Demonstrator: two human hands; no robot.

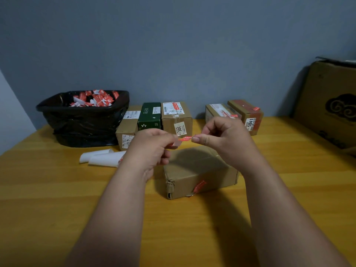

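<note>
Both hands are pinching one small red sticker [185,139]: left hand [152,145] and right hand [221,135] are hovering over a brown box [200,172].

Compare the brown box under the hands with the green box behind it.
The brown box is plain cardboard; the green box is dark green with white print. The brown box lies alone, a red label on its side; the green box sits between two cartons. Both look closed.

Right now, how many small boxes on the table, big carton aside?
6. Near box at centre; brown box, green box, 300 box by the bin; back right, taped box and 5041 box. Others may hide behind.
</note>
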